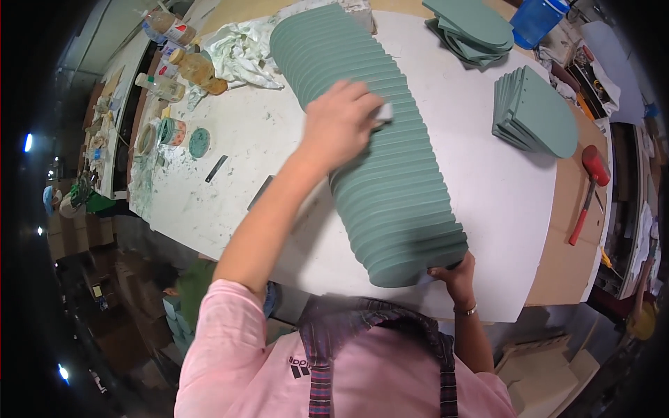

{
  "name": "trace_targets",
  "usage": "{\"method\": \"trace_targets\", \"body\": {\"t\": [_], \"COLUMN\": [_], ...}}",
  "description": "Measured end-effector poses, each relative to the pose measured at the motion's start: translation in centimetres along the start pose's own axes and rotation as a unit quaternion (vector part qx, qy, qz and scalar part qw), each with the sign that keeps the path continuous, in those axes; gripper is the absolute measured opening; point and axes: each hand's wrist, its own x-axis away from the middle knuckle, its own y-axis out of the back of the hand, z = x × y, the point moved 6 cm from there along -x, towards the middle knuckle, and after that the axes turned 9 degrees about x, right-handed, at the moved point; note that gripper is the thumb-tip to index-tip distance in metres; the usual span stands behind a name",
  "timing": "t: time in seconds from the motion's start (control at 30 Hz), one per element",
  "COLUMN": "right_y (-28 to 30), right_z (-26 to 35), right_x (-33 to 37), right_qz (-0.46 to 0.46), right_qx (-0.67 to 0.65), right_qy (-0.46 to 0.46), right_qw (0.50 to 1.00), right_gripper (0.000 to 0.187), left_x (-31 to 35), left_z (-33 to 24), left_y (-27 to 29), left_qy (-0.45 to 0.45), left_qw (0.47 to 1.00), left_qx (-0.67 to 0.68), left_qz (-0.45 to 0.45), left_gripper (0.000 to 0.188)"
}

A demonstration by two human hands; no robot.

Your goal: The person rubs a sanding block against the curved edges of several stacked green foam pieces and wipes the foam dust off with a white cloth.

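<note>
A long row of thin green boards with rounded ends (pixel 390 188), packed face to face, runs slantwise across the white table. My left hand (pixel 339 124) lies over the middle of the row, its fingers closed round a small whitish block (pixel 385 112) that touches the boards' edges. Most of that block is hidden by the fingers. At the row's near end my right hand (pixel 456 277) grips the last boards at their right corner, with the thumb against the front face and the other fingers mostly hidden.
Two stacks of similar boards, a far one (pixel 474 31) and a nearer one (pixel 536 111), sit on the right. A red mallet (pixel 592 177) lies beyond them. Left stand bottles (pixel 198 72), a crumpled cloth (pixel 240 56), an open tin (pixel 172 131) and a green-smeared lid (pixel 200 142).
</note>
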Motion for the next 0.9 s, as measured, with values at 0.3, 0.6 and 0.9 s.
{"method": "trace_targets", "body": {"t": [0.3,0.6,0.9], "right_y": [-0.6,2.0,-9.3], "right_z": [1.3,5.6,15.8], "right_x": [-0.5,1.7,4.5], "right_qz": [0.029,-0.109,0.306], "right_qx": [-0.001,0.053,-0.068], "right_qy": [0.019,0.198,0.119], "right_qw": [0.999,0.973,0.942], "right_gripper": [0.052,0.051,0.036], "left_x": [-1.5,8.8,22.1], "left_z": [-0.1,-3.4,-12.1], "left_y": [-1.1,1.1,3.3], "left_qy": [0.028,0.214,0.243], "left_qw": [0.999,0.794,0.568], "left_qx": [-0.037,0.564,0.783], "left_qz": [0.009,-0.078,-0.07], "left_gripper": [0.02,0.025,0.041]}}
